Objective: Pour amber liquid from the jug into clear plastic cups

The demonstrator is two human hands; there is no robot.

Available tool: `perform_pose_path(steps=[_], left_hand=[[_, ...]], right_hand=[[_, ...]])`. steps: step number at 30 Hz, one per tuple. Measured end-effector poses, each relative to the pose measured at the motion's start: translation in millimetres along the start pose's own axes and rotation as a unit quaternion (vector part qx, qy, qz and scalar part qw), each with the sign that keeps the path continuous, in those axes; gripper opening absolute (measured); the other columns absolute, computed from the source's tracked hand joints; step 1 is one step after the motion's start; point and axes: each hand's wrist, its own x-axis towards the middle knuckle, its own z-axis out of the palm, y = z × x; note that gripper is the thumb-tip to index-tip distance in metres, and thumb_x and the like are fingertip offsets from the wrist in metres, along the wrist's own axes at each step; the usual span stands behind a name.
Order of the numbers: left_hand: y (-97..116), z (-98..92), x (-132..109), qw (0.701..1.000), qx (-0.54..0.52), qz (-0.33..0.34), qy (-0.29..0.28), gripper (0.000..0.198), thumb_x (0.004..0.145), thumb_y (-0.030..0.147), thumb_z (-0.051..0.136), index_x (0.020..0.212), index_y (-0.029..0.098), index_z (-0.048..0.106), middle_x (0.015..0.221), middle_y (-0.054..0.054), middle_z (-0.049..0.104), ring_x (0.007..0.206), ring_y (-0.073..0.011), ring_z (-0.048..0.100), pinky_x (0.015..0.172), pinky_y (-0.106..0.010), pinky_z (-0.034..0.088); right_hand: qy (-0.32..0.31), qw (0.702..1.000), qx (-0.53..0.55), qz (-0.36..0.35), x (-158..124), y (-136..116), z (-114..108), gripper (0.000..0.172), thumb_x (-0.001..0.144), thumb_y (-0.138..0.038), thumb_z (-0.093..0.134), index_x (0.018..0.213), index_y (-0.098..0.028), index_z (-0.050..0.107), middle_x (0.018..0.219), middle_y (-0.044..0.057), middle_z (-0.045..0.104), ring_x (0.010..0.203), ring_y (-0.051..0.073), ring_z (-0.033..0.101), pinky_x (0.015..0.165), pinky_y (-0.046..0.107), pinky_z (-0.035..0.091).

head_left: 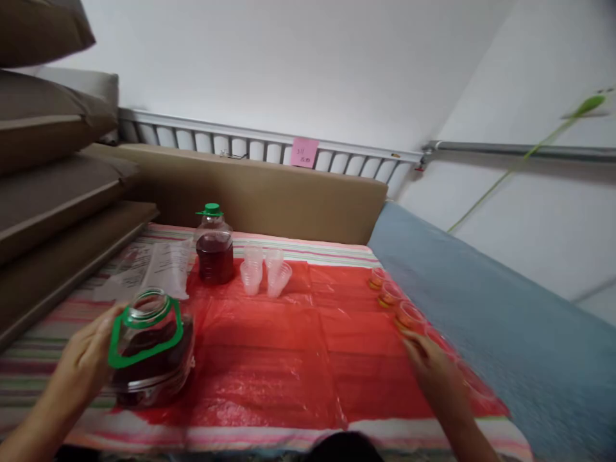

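At the lower left, my left hand [91,350] grips the side of a clear plastic jug [156,375] of dark red liquid, by its green carrying handle [144,353]. The jug's mouth is uncapped; some of my fingers are hidden behind it. On the right, my right hand [428,359] is slightly blurred, its fingers pinched at the base of a clear plastic cup [411,314] with a little amber liquid. This cup belongs to a row running along the right edge of a red plastic sheet [269,366]. Farther back are two more of these cups [391,293].
A second jug [215,256] with a green cap stands at the back left. Beside it are stacks of clear cups [251,277] and a crumpled white plastic bag [166,266]. Brown cushions [52,186] are piled at left; a blue-grey padded surface [481,301] borders the right.
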Motion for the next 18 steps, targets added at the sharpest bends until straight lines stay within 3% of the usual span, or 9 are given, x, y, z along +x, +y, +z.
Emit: perform_pose_path(steps=[4,10,13,16,18], left_hand=[[-9,4.9,2,0.997,-0.048,-0.065,-0.003,0.062,0.079,0.074,0.039,0.095,0.020,0.067,0.101,-0.003,0.074,0.106,-0.0278,0.062,0.103,-0.041,0.043],[-1,4.1,-1,0.997,-0.064,-0.042,-0.015,0.057,0.085,0.065,0.037,0.104,0.022,0.069,0.114,-0.004,0.071,0.111,-0.0268,0.062,0.101,-0.038,0.046],[1,4.0,-1,0.997,-0.074,-0.032,-0.014,0.053,0.087,0.061,0.037,0.103,0.023,0.071,0.114,-0.005,0.071,0.110,-0.0252,0.063,0.103,-0.037,0.045],[3,3.9,0,0.996,-0.083,-0.026,-0.029,0.046,0.090,0.054,0.038,0.105,0.026,0.071,0.118,-0.003,0.070,0.113,-0.0229,0.061,0.104,-0.033,0.043],[4,3.8,-1,0.995,-0.087,-0.027,-0.038,0.043,0.092,0.050,0.037,0.109,0.028,0.069,0.121,-0.001,0.068,0.116,-0.0216,0.059,0.107,-0.032,0.040]], right_hand=[[-0.088,0.987,0.096,-0.091,32,-105,61,0.031,0.081,-0.038,0.043,0.089,-0.022,0.068,0.098,0.011,0.072,0.095,0.026,0.065,0.088,0.040,0.049],[-0.147,0.958,0.105,-0.224,57,-229,130,0.024,0.086,-0.021,0.045,0.090,-0.018,0.069,0.094,0.010,0.070,0.091,0.021,0.064,0.085,0.034,0.049],[-0.175,0.945,0.045,-0.273,45,-273,156,0.026,0.087,-0.015,0.048,0.104,-0.015,0.066,0.104,0.010,0.067,0.102,0.020,0.060,0.091,0.031,0.045],[-0.205,0.940,-0.057,-0.266,34,-302,181,0.034,0.085,-0.014,0.053,0.119,-0.014,0.059,0.117,0.012,0.063,0.111,0.022,0.057,0.093,0.031,0.044],[-0.223,0.937,-0.095,-0.250,33,-313,196,0.033,0.084,-0.016,0.056,0.117,-0.015,0.060,0.116,0.013,0.063,0.108,0.024,0.059,0.087,0.032,0.046]])
